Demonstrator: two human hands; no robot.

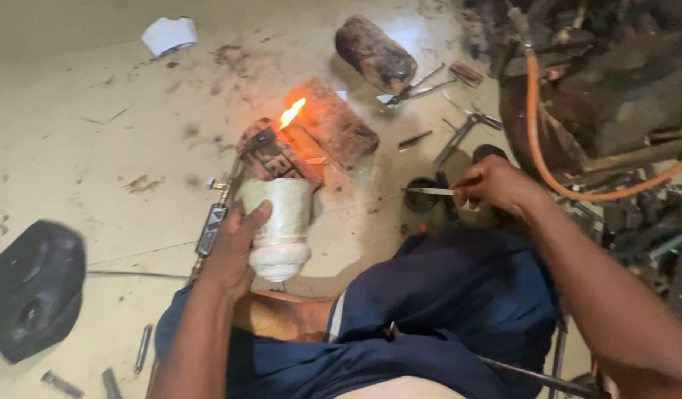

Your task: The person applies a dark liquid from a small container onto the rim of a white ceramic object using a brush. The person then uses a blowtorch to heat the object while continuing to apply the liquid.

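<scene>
1. Nearest the camera are the person's knees in dark blue shorts (444, 310), bent over a pale, stained floor (97, 133).
2. Left hand (234, 247): its grip is closed round a white cylindrical container (282, 222), thumb across the front wall, the vessel held above the floor just ahead of the left knee.
3. Just beyond the container's far end, a rusty metal part (271, 155) sits with an open flame (291, 112) burning at its tip, in front of a reddish brick (333, 122).
4. Right hand (496, 185): its grip is pinched narrow on a thin metal rod (429, 191), which points left toward the flame, well apart from the container.
5. An orange hose (536, 140) curves down past the right wrist from dark machinery (614, 81).
6. Scattered about: pliers-like tools (466, 125), a dark log-shaped lump (375, 53), a black rounded cover (34, 288) at the left, and a white scrap (169, 34) at the far edge.
7. Risks, as a judgement: the container looks like plastic, and held this close to the flame it could soften or scorch. The left fingers sit near the heat, so a slip forward could burn them.
8. The hose lies close to the work; a stray flame or a hot rod could damage it.
9. Loose tools near the feet could be knocked into the fire.
</scene>
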